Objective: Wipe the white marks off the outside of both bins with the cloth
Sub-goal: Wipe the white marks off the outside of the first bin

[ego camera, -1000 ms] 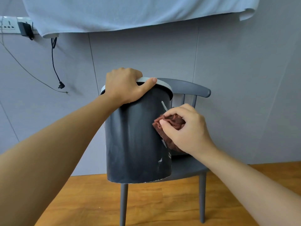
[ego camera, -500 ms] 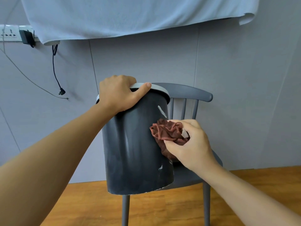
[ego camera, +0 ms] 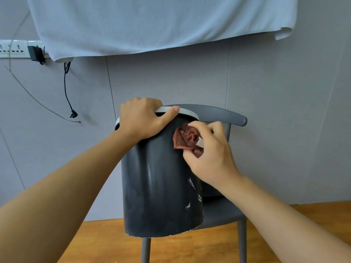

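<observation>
While the left hand grips the pale rim of the dark grey bin, fingers curled over the top edge and thumb lying along the rim toward the right, the right hand pinches a bunched reddish-brown cloth and presses it against the bin's upper right side, just under the rim. Bin sits tilted on the seat of a grey chair, its base overhanging the near edge of the seat, mouth leaning toward the far wall. White marks show on the bin's lower right side, a few short streaks below the cloth, plus faint pale smears down the middle of the wall. Only one bin in view. Chair backrest shows behind the bin on the right, two legs visible below. Wooden floor under the chair. Far wall is grey panels; a pale blue-white sheet hangs across the top. Far left: a white power strip on the wall with a black plug in it, and a black cable dangling beside it.
</observation>
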